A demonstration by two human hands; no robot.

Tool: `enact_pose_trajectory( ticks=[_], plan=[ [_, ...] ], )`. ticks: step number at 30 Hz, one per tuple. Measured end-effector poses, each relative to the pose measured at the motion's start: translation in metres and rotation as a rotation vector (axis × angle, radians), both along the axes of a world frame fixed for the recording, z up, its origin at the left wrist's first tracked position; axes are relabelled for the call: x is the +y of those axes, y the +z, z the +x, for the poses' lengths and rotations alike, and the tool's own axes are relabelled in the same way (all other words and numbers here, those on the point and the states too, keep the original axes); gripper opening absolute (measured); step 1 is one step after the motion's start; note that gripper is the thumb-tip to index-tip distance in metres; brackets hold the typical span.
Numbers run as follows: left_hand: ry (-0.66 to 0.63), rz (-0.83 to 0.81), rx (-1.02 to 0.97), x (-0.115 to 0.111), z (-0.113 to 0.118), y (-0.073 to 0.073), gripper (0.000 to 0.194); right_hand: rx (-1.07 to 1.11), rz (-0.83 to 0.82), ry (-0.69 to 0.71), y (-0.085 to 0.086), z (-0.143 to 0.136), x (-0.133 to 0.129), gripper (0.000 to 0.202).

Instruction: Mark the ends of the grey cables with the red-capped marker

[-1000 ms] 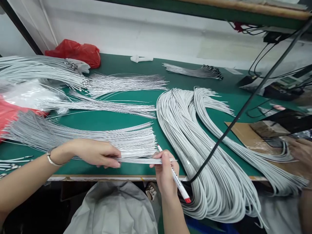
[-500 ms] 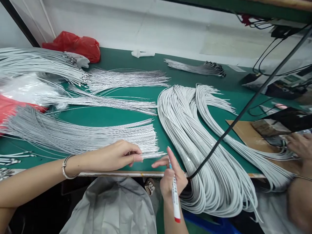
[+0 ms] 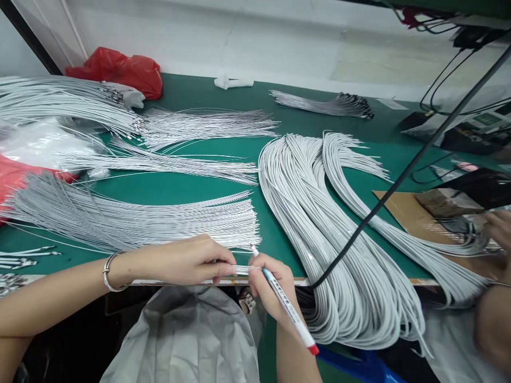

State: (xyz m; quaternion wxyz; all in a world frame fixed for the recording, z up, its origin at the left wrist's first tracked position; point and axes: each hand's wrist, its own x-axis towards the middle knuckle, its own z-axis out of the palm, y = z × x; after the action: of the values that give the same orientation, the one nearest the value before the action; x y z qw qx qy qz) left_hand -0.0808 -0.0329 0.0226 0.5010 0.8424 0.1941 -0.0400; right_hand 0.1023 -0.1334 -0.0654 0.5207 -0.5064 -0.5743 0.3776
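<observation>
At the table's front edge, my left hand [image 3: 205, 260] is closed, its thumb and fingers pinching a few thin white wires [image 3: 241, 269]. Their ends run across to my right hand [image 3: 275, 282], whose fingertips meet them. A white marker pen [image 3: 290, 311] with a red end and blue lettering lies in my right hand, tilted, its tip pointing up and away from me. Just beyond both hands spreads a wide bundle of thin grey-white wires [image 3: 159, 221], their ends lined up on the right. My fingers hide part of the pinched wires.
Thick white cables [image 3: 319, 234] lie right of my hands and droop over the edge. A dark rod [image 3: 383, 199] crosses diagonally in front of them. More wire bundles [image 3: 215, 126] and a red bag [image 3: 115, 72] lie farther back. Another person's hand [image 3: 499, 229] is at far right.
My right hand has moved up and left to the wire ends, its raised index finger now folded down around the marker. The left hand has stayed nearly in place.
</observation>
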Motion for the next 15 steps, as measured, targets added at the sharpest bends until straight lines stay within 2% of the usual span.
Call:
enact_pose_trajectory(
  ticks=[2,4,10,15],
  plan=[
    [-0.041,-0.039,0.004,0.000,-0.001,-0.002,0.030,0.046,-0.063,0.076,0.003,-0.002,0.000,0.037],
    [-0.046,-0.083,0.005,-0.001,-0.001,-0.005,0.026,0.092,-0.076,0.084,0.004,-0.005,0.000,0.039],
    [0.132,-0.181,0.073,-0.006,0.002,-0.015,0.031,0.086,-0.101,0.071,0.000,-0.009,-0.001,0.041],
    [0.142,-0.234,0.044,-0.003,0.002,-0.019,0.031,0.044,-0.081,0.092,-0.002,-0.007,-0.003,0.042]
  ],
)
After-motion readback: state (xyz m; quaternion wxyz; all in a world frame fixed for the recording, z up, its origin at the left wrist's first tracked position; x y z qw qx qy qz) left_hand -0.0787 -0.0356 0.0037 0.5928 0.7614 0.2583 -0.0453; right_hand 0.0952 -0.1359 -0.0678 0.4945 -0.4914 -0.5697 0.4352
